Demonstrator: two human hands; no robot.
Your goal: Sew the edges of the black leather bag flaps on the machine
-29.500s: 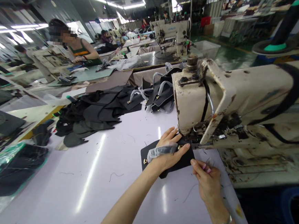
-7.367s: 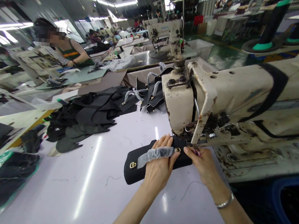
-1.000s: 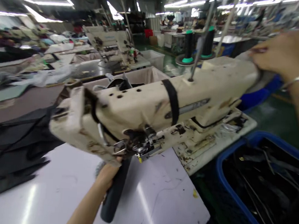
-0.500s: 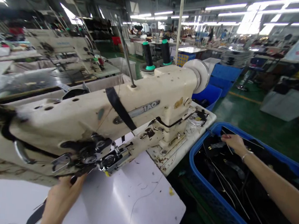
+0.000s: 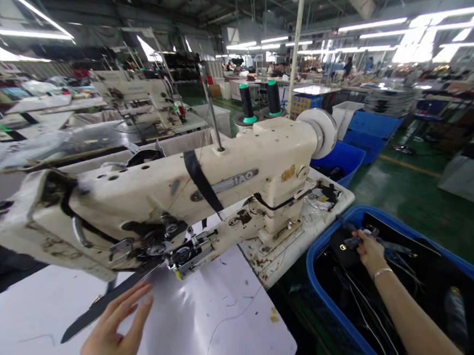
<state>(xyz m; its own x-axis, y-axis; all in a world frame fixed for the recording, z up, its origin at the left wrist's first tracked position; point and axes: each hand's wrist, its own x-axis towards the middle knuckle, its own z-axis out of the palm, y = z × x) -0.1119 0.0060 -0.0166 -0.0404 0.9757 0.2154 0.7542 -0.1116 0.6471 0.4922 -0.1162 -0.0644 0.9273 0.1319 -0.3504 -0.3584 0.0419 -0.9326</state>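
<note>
Flat black leather piece (image 5: 106, 305) on the white tabletop (image 5: 217, 329), its far end hidden under the cream sewing machine (image 5: 187, 190). Left hand (image 5: 112, 334), at 6 o'clock, fingers extended together on it. Right hand (image 5: 368, 252), at 3 o'clock, inside the blue plastic bin (image 5: 321, 304), pinching a dark, indistinct item (image 5: 353, 242).

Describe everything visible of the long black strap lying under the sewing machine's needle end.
The long flat black strap looks like leather or a leather-like material, narrow and straight. It lies slanted on the glossy white table, its upper end running under the foot area of the worn cream sewing machine, its lower end pointing toward the table's near edge. The left hand rests open beside it, fingers spread, at or just touching its edge. Motion blur hides stitching or hardware.
</note>
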